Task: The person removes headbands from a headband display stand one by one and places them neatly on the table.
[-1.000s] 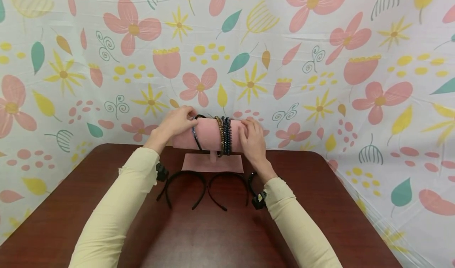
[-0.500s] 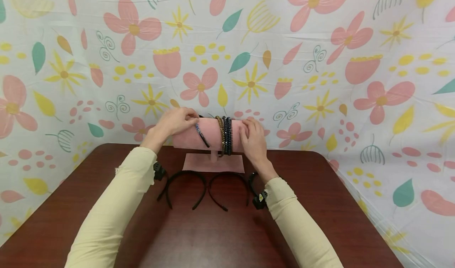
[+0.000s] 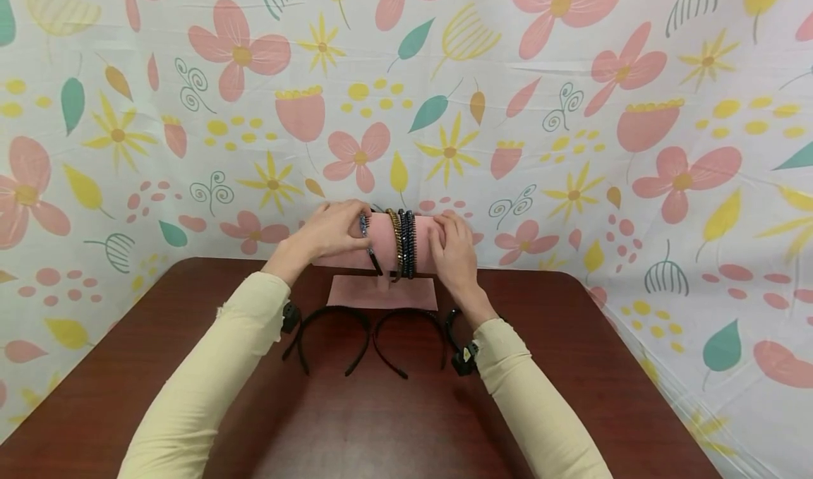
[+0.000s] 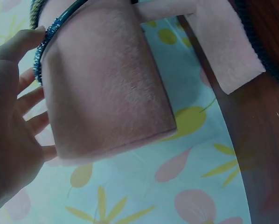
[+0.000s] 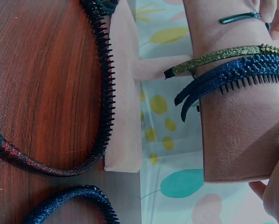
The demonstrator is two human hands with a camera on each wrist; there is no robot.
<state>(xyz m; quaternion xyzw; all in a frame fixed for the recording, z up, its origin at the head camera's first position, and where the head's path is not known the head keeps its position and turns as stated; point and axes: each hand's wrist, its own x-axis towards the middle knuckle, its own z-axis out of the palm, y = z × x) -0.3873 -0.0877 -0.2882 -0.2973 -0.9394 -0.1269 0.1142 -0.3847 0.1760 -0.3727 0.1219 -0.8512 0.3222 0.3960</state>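
Note:
A pink plush headband stand [image 3: 346, 290] with a horizontal roll stands at the back of the table. My left hand [image 3: 330, 232] holds a blue sparkly headband [image 4: 55, 30] on the left part of the roll [image 4: 102, 84], thumb against its edge and the other fingers round the roll's far side. My right hand [image 3: 456, 257] grips the roll's right end, its fingers over the top. Between the hands, a gold headband [image 5: 214, 59] and dark blue headbands [image 5: 214, 84] sit side by side round the roll. The far ends of these bands are hidden.
Several dark headbands lie in a row before the stand, among them a left one [image 3: 333, 310], a middle one [image 3: 409, 312] and one [image 3: 449, 322] partly under my right wrist. A floral cloth [image 3: 406, 112] hangs behind the brown table [image 3: 381, 422].
My left hand has slid to the right along the roll with the blue sparkly headband, nearer the gold one. The band's front end has swung about. My right hand has stayed put.

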